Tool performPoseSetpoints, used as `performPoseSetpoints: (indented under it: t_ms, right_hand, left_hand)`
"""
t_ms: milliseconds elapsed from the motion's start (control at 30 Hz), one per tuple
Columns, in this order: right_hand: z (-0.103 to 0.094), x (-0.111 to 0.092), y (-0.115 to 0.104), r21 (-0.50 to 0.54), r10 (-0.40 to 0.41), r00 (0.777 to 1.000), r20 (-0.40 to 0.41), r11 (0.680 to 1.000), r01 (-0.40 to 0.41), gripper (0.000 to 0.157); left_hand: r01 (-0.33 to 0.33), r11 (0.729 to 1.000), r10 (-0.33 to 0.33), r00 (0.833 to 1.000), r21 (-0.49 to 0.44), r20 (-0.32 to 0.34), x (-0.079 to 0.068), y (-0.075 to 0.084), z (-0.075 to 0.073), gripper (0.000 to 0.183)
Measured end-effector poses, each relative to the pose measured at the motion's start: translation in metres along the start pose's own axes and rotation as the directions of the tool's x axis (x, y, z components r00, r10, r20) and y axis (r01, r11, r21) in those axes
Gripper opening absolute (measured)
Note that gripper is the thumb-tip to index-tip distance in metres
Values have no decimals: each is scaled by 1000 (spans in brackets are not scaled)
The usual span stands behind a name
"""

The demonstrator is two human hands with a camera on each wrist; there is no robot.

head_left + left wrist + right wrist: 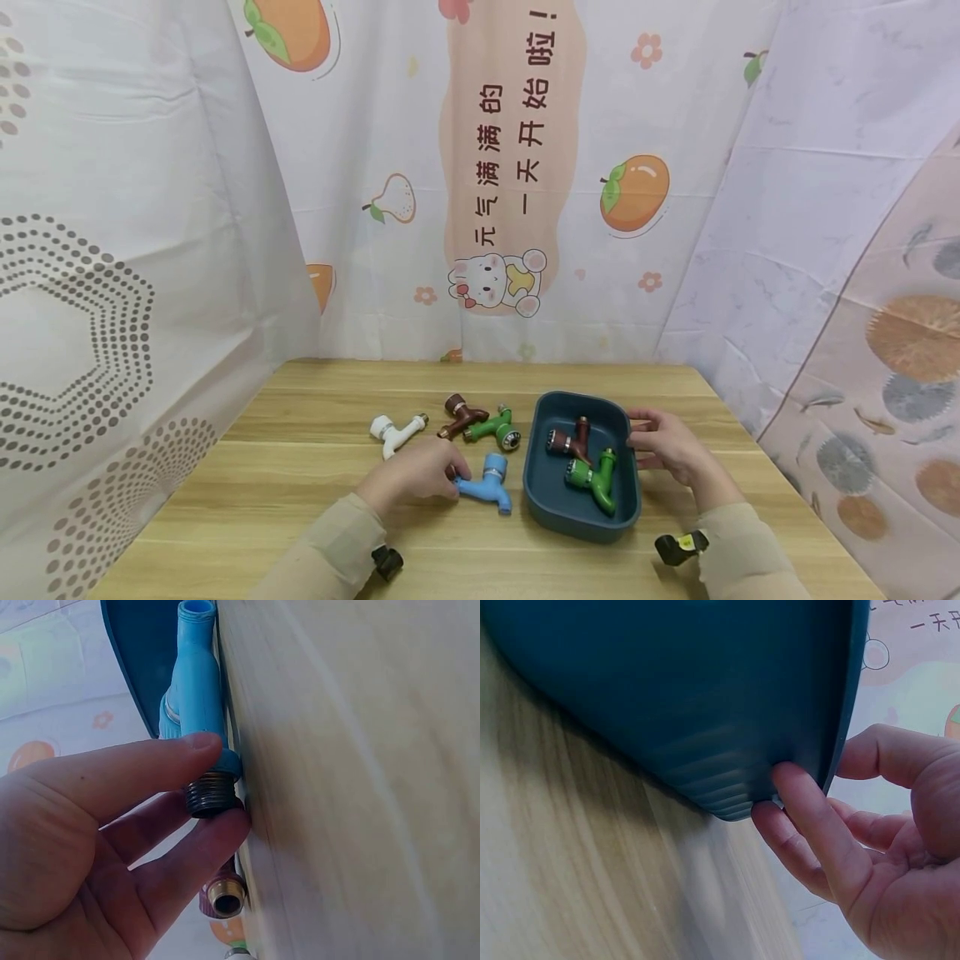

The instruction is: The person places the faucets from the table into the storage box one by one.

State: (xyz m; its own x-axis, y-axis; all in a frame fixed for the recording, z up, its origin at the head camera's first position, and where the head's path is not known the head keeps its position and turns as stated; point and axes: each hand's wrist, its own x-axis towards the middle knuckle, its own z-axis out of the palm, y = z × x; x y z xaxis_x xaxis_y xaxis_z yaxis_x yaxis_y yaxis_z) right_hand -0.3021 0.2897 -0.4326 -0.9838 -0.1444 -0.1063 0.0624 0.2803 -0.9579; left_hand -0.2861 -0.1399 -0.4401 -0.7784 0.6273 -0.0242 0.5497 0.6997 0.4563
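My left hand (452, 482) pinches the dark threaded end (212, 796) of a blue plastic faucet (487, 489) that lies on the wooden table (300, 500), just left of a dark teal tray (551, 412). The left wrist view shows the thumb above and a finger below the thread, with the blue faucet's body (196, 682) beyond. My right hand (639, 437) grips the tray's right rim; in the right wrist view its fingers (795, 802) press the tray's outer wall (667, 690) and the thumb curls over the edge. A brown faucet (570, 440) and a green faucet (592, 483) lie inside the tray.
A white faucet (393, 431), another brown faucet (461, 414) and another green faucet (493, 427) lie on the table behind my left hand. Printed curtains close off the table's back and both sides.
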Motion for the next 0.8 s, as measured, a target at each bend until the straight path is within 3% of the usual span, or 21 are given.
performPoseSetpoints:
  t_ms: [300, 533, 800]
  right_hand:
    - [0, 1, 2, 5, 1, 1000, 7, 1000, -1, 63]
    - [0, 0, 0, 1, 1, 1000, -1, 1000, -1, 64]
    - [1, 0, 0, 2, 0, 1000, 1, 1000, 0, 63]
  left_hand:
    - [-39, 999, 39, 999, -2, -6, 0, -5, -3, 24]
    - [-78, 997, 76, 996, -31, -47, -2, -5, -8, 24]
    - [-44, 998, 39, 992, -34, -120, -3, -9, -11, 25]
